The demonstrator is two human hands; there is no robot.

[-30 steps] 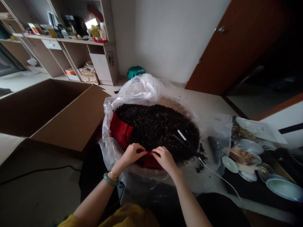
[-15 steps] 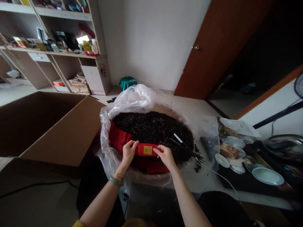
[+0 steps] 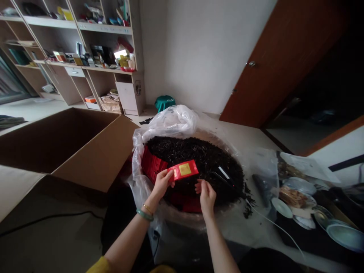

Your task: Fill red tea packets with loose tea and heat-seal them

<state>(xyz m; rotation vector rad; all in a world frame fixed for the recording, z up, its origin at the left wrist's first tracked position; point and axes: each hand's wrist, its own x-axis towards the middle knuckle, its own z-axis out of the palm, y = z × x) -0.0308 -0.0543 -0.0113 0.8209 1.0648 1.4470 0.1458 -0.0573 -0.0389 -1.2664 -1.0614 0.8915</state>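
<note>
My left hand (image 3: 163,184) pinches a red packet (image 3: 178,171) with a yellow square label by its left end, above a heap of dark dried leaves that look like tea (image 3: 182,148). Just below the packet's right end is my right hand (image 3: 207,191), apart from it, with fingers curled together; what they hold, if anything, is hidden. The leaves fill a round container lined with a clear plastic bag (image 3: 182,117). A row of red packets (image 3: 152,163) stands along its left side, and more red packets (image 3: 187,203) lie at the near side.
On the leaves at right rests a black corded tool (image 3: 224,178) with a white label and red light. An open cardboard box (image 3: 93,151) stands left. Dishes (image 3: 344,235) and a clear bag of brownish pieces (image 3: 294,195) sit at right. Shelves (image 3: 105,28) and a brown door (image 3: 247,76) are behind.
My right hand has let go of the packet's right end and curled its fingers. My left hand has tilted that end upward. The whole view has shifted, so things appear further right.
</note>
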